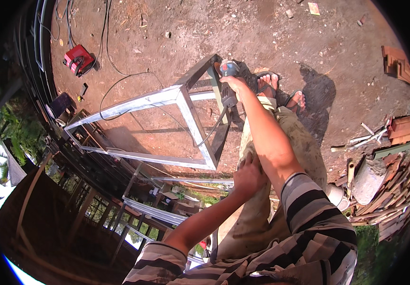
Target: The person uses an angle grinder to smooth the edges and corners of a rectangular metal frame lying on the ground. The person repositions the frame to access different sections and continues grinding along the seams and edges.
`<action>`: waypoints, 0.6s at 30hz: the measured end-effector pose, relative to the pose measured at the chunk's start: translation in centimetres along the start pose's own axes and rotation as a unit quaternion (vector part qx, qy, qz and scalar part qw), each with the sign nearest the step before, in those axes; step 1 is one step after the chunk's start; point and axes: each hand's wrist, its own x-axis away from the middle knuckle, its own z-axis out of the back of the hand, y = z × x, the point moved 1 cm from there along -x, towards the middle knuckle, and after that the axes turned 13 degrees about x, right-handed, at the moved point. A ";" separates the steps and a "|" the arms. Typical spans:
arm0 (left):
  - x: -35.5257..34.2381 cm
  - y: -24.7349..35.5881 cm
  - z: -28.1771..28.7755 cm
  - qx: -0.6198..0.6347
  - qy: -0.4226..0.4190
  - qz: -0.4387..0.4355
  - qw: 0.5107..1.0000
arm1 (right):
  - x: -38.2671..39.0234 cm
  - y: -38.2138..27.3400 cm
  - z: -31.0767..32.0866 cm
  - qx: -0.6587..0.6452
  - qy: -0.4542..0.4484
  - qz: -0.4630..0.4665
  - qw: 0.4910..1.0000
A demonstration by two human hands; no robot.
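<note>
My right hand [234, 84] is closed around a power tool [228, 98] that looks like an angle grinder, with a dark body and a blue-grey head. The tool lies along the near end of a metal frame [155, 99] made of square bars, some pale silver, some dark. Whether its disc touches the bar is hidden. A cord runs from the tool back across the frame. My left hand [250, 175] rests on the thigh of my pale, stained trousers [254, 209], its fingers loosely spread and holding nothing.
Farther left on the dirt ground sits a red machine [78, 60] with cables [104, 42] trailing from it. My sandalled feet [295, 100] stand just right of the frame. A pile of broken tiles and wood [390, 190] lies at the right. More metal bars [160, 213] stretch at lower left.
</note>
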 end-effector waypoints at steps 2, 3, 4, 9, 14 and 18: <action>-0.1 0.4 0.4 0.003 -0.006 0.007 1.000 | -1.0 0.9 0.3 -0.007 -0.002 0.026 1.000; -0.2 0.4 0.3 0.011 -0.007 0.002 1.000 | -1.4 1.1 0.4 -0.010 -0.003 0.037 0.999; -0.4 0.4 0.2 0.018 -0.008 -0.004 1.000 | -2.0 1.1 0.7 0.013 0.025 0.016 0.999; -0.6 -0.2 0.2 0.024 -0.005 0.022 0.999 | -1.2 1.3 -0.2 -0.023 -0.004 0.013 1.000; -0.8 -0.4 0.6 0.020 -0.011 0.000 1.000 | -1.9 1.0 -0.2 0.016 -0.003 -0.010 1.000; -0.9 0.0 0.7 0.014 -0.006 0.004 1.000 | -1.8 1.4 0.3 -0.003 0.004 0.019 1.000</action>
